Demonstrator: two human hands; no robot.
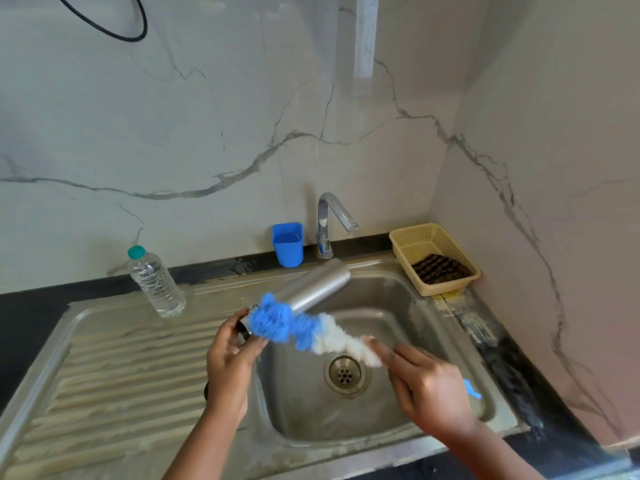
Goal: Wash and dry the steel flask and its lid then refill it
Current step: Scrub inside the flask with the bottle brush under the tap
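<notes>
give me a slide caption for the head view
Left hand holds the steel flask over the sink while the right hand works a bottle brush at its mouth.

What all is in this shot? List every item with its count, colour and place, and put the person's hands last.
steel flask: one, silver, held tilted over the sink basin
bottle brush: one, blue and white bristles, at the flask's mouth
water bottle: one, clear with teal cap, upright on the drainboard's back edge
cup: one, blue, left of the tap
tap: one, chrome, behind the basin
basket: one, beige, back right corner
cloth: one, dark striped, in the basket
sink: one, steel, with drainboard on the left
left hand: grips the flask's mouth end
right hand: grips the brush handle
</notes>
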